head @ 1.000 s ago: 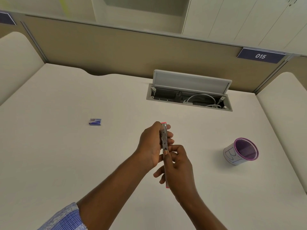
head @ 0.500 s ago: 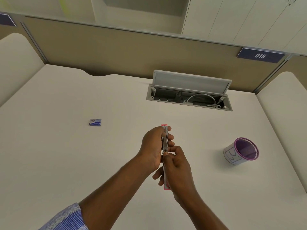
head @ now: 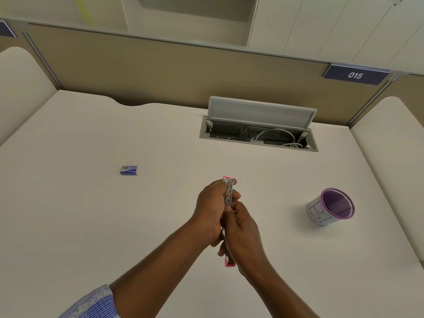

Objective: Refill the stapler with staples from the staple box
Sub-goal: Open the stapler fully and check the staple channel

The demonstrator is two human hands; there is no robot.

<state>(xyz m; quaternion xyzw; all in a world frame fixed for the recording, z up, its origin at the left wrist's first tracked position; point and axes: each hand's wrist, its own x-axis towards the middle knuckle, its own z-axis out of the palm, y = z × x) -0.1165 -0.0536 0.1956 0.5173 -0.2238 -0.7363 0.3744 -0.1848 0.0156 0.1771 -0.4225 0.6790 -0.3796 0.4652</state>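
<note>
Left hand (head: 212, 210) wraps the stapler (head: 229, 191) at its far metal part; right hand (head: 243, 235) grips the near half. Versus 1 s ago: both slightly nearer. Stapler held above desk (head: 91, 226), opened out lengthwise, pink tips far and near. Box (head: 129, 170) well left.

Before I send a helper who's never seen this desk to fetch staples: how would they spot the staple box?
Start at the cream desk with the open cable hatch at its back. Left of that hatch and nearer the front edge, the staple box lies flat by itself. It is small, rectangular and blue, unlike the round purple-rimmed cup on the right.
</note>
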